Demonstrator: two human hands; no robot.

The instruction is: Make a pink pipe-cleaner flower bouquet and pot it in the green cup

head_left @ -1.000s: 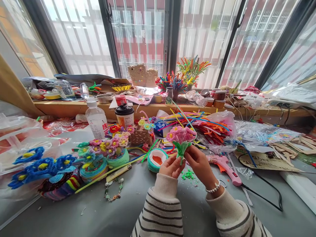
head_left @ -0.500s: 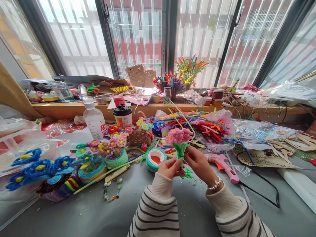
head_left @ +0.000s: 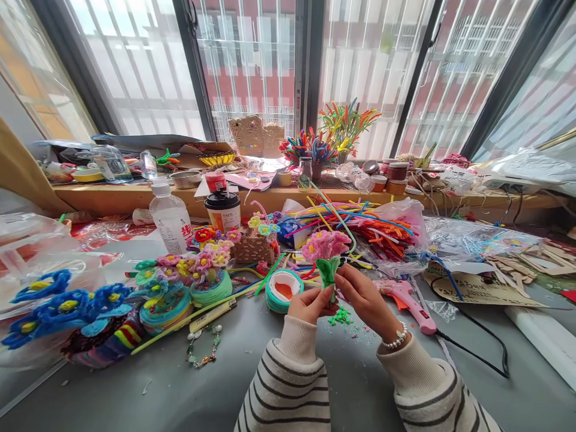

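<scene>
A pipe-cleaner bouquet (head_left: 326,246) of fuzzy pink flowers stands upright above green leaves in the middle of the head view. My left hand (head_left: 309,305) is closed round its green stem from the left. From the right, my right hand (head_left: 362,295) pinches the same stem just under the leaves; its fingertips are partly hidden. Beside my left hand lies a round pot wound in turquoise and white pipe cleaner (head_left: 272,295), orange inside. Small green fuzz scraps (head_left: 342,316) are scattered on the grey table (head_left: 355,384) beneath my right hand.
To the right lies a pink glue gun (head_left: 416,309) with a black cord. On the left stand blue pipe-cleaner flowers (head_left: 67,306), small flower pots and a bead bracelet (head_left: 204,360). Loose pipe cleaners (head_left: 382,231), a water bottle (head_left: 168,219) and a lidded cup (head_left: 224,211) stand behind.
Both hands stay on the bouquet, with only a slight shift of the fingers at the stem. The view has moved very slightly.
</scene>
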